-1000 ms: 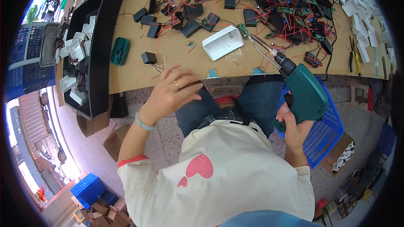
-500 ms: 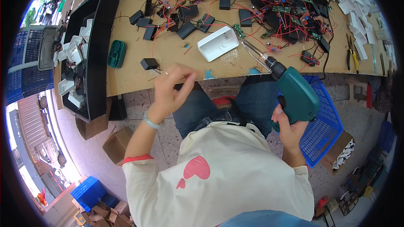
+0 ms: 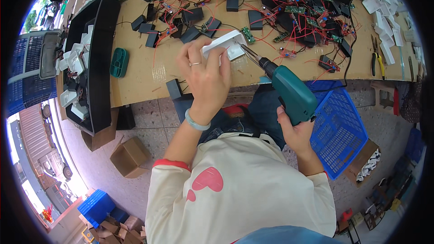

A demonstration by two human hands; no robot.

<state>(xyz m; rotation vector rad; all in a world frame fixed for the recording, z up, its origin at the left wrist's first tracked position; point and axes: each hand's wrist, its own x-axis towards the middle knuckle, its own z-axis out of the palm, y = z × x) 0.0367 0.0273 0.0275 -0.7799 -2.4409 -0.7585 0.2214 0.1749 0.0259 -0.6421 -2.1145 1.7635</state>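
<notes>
At centre, left hand point(image 3: 207, 83), fingers half-curled, grips a smooth white plastic box point(image 3: 235, 51); right of centre, right hand point(image 3: 298, 133) tightly clasps a green pistol-shaped tool point(image 3: 294, 92).

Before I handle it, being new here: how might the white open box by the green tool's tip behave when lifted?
The white box is probably light for its size, being hollow and thin-walled. Its straight, unsagging sides suggest stiffness. It seems unlikely to roll, given its flat-sided rectangular shape.
</notes>
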